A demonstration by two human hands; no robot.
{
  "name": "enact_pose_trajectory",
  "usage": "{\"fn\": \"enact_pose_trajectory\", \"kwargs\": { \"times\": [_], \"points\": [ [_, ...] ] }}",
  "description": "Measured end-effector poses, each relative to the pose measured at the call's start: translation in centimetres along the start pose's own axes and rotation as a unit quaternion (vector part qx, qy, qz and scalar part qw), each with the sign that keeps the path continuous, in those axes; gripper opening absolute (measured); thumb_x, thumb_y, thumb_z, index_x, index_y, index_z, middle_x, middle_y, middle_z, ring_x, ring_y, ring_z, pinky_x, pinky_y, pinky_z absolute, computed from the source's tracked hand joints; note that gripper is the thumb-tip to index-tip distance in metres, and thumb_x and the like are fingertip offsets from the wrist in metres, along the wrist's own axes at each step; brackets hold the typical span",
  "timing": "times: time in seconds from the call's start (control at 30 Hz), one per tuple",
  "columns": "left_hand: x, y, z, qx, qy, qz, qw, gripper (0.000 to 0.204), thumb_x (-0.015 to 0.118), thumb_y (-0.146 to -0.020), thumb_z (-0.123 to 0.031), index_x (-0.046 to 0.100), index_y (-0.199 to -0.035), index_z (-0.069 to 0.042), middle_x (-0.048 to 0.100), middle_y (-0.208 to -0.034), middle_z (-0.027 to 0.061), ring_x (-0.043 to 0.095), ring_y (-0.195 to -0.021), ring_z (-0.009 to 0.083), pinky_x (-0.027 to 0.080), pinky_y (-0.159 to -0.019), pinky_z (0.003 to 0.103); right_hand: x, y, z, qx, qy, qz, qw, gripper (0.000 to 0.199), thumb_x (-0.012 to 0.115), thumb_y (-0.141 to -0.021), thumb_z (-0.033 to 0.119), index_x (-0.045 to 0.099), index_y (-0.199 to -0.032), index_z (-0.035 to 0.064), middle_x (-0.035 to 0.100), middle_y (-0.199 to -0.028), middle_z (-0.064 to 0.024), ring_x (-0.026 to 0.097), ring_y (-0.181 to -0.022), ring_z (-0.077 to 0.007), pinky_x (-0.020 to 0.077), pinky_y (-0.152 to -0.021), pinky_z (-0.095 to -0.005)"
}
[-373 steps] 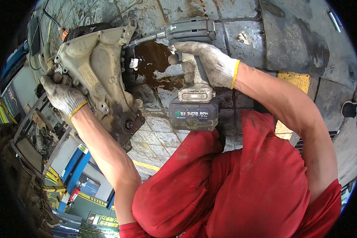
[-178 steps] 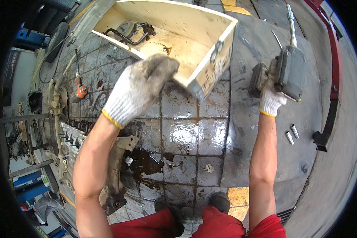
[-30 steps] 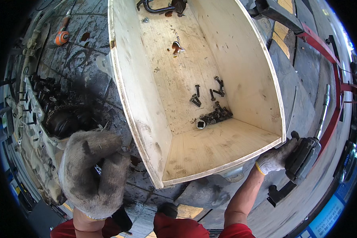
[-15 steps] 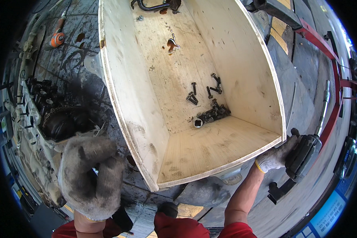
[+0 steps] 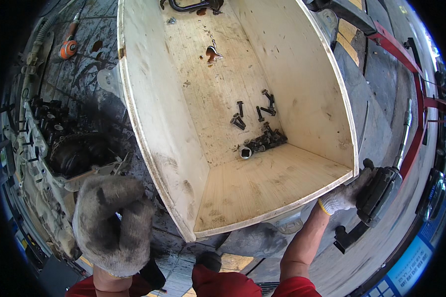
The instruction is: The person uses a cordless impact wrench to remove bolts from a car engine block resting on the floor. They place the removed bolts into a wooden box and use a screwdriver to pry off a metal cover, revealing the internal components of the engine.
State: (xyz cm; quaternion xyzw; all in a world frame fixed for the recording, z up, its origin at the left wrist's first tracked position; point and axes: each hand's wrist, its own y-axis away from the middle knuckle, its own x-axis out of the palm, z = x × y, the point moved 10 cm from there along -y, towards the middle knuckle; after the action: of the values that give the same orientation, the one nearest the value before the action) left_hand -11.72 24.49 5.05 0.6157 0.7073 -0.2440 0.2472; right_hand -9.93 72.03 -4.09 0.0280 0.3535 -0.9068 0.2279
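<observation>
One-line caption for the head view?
Gloved right hand gripping a black power tool beside an open plywood box holding loose dark bolts.

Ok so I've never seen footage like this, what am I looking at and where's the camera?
The camera sits on a person's head and looks down, so the picture bulges like a fishbowl. The two gloved hands are that person's own. The left hand is curled shut near a greasy engine part on the wet tiled floor. The right hand grips a black power tool. Between them stands an open wooden box with loose bolts inside.
</observation>
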Motion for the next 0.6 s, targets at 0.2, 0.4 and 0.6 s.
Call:
{"fn": "enact_pose_trajectory", "kwargs": {
  "times": [0.2,0.4,0.6],
  "points": [
    [0.2,0.2,0.2,-0.015,0.028,-0.002,0.999,0.026,0.071,-0.09,0.009,0.073,-0.115,0.001,0.069,-0.109,0.0124,0.07,-0.088,0.0186,0.059,-0.075,0.032,-0.3,-0.2,-0.4,-0.01,0.021,0.001,1.0,0.021,0.063,-0.111,0.012,0.069,-0.118,-0.0061,0.061,-0.064,-0.0035,0.052,-0.048,-0.009,0.0407,-0.046,-0.0231],
    [0.4,0.3,0.0,0.01,0.012,0.002,1.0,0.024,0.073,-0.089,0.007,0.073,-0.113,0.001,0.07,-0.105,0.0125,0.07,-0.088,0.0196,0.058,-0.073,0.032,-0.6,0.0,-0.7,-0.01,0.026,-0.002,1.0,0.021,0.064,-0.111,0.014,0.069,-0.118,-0.0049,0.062,-0.062,-0.0043,0.054,-0.046,-0.0105,0.0395,-0.043,-0.0238],
    [1.1,1.4,0.4,0.027,0.046,0.028,0.998,0.024,0.074,-0.091,0.003,0.071,-0.115,0.0,0.071,-0.103,0.0135,0.07,-0.086,0.0225,0.058,-0.073,0.034,-0.3,0.0,-0.4,-0.003,-0.014,-0.012,1.0,0.022,0.065,-0.111,0.014,0.069,-0.12,-0.005,0.062,-0.063,-0.0041,0.054,-0.047,-0.0103,0.0402,-0.044,-0.024]
  ]
}}
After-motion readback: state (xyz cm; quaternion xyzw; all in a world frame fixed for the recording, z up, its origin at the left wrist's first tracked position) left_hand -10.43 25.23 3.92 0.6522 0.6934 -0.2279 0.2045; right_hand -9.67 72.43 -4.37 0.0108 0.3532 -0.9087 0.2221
